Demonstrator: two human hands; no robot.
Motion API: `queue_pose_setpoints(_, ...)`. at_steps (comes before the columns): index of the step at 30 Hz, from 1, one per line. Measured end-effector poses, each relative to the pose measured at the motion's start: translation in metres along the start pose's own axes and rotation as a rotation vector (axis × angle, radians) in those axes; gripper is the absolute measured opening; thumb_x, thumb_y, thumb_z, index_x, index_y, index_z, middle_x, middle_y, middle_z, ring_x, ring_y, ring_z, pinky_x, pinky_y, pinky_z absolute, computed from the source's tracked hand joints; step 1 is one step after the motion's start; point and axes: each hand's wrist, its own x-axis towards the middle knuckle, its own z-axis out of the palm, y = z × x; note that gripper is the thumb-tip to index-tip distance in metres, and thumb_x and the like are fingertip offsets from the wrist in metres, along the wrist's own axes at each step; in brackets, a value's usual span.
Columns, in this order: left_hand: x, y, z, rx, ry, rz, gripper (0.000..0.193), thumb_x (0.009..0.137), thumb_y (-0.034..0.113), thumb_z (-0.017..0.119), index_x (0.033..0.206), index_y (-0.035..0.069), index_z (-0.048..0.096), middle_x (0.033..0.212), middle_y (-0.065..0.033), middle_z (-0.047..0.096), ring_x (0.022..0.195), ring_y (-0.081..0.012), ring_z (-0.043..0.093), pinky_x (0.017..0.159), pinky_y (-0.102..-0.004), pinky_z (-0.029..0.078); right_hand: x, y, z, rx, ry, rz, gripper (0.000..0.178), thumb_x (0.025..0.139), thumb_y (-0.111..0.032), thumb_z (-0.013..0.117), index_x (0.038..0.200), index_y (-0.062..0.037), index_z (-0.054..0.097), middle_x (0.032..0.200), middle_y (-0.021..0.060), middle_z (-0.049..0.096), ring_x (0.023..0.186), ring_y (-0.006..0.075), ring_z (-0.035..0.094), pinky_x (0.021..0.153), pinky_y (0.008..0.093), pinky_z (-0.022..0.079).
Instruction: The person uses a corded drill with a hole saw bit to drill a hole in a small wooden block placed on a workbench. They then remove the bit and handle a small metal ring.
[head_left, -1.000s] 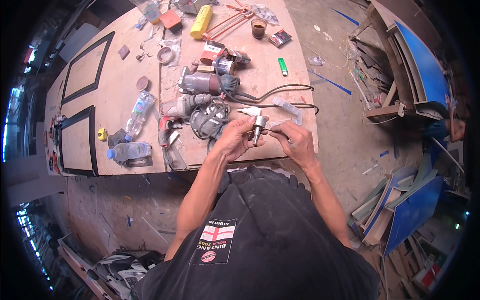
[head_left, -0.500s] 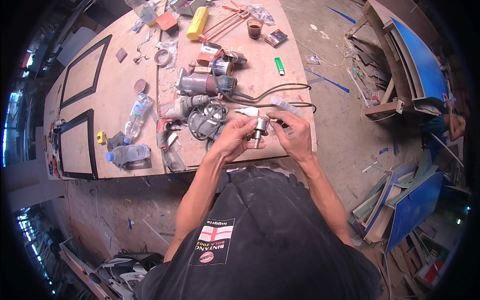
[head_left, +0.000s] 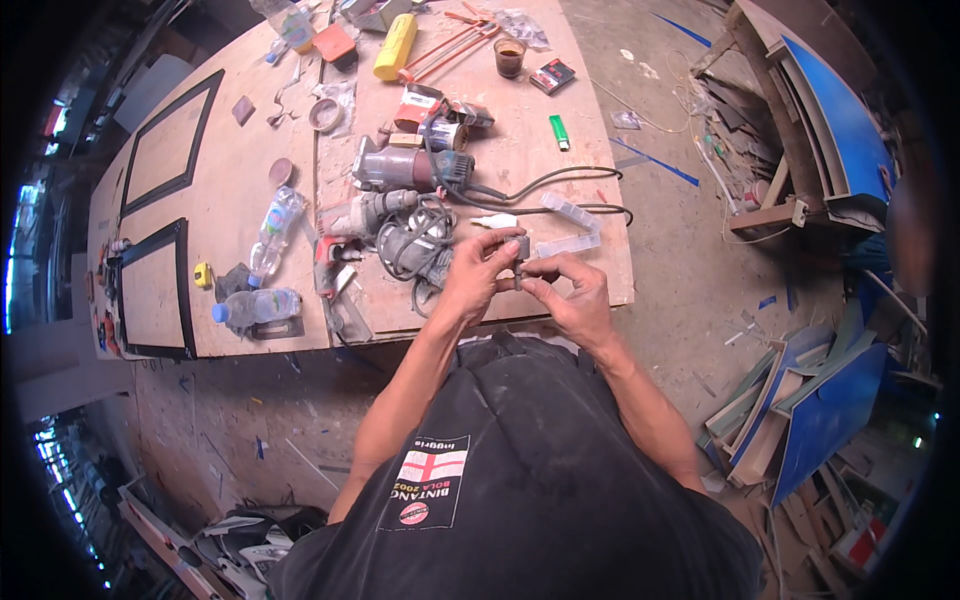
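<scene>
Just over the table's near edge, a small metal hole saw point(head_left: 522, 247), with a round head and a thin shank, is held between my hands. My left hand point(head_left: 478, 275) pinches its head between thumb and fingers. Below, the thumb and forefinger of my right hand point(head_left: 572, 300) close on the shank. Part of the tool is hidden by my fingers. A clear plastic case point(head_left: 570, 243) lies unfolded on the table beyond my right hand. Behind my left fingers is a white nozzle-shaped piece point(head_left: 494, 221).
A corded drill point(head_left: 350, 220) and a grey power tool point(head_left: 410, 170) lie left of my hands, cables spreading across the wooden table point(head_left: 560, 90). Water bottles point(head_left: 272, 235), a green lighter point(head_left: 558, 132) and a glass of dark drink point(head_left: 509, 58) stand around. Blue boards point(head_left: 830, 420) lean at right.
My right hand has moved down from the hole saw's head to its shank. The left fingers have shifted over the head. The clear case behind my right hand now shows more fully.
</scene>
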Motion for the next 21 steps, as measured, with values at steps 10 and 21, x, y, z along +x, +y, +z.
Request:
queue_pose_setpoints(10,-0.003,-0.013,0.005,-0.023,-0.002,0.204,0.037,0.108,0.021,0.065,0.139,0.001,0.062,0.12,-0.0067,0.067,0.11,-0.0162,0.067,0.093,-0.0366,0.065,-0.003,0.014,-0.008,0.309,-0.069,0.502,0.022,0.092,-0.008,0.08,0.108,0.0046,0.072,0.089,0.0039,0.071,0.083,0.0109,0.069,0.071,0.0281,0.056)
queue_pose_setpoints(21,0.001,-0.011,-0.016,-0.247,-0.183,-0.095,0.042,0.109,0.029,0.061,0.138,-0.002,0.063,0.117,-0.0085,0.072,0.106,-0.0176,0.071,0.086,-0.0364,0.065,0.022,0.012,-0.026,-0.719,0.009,-0.349,0.021,0.081,-0.001,0.076,0.097,-0.0147,0.073,0.104,0.0002,0.069,0.085,0.0242,0.071,0.067,0.0401,0.056)
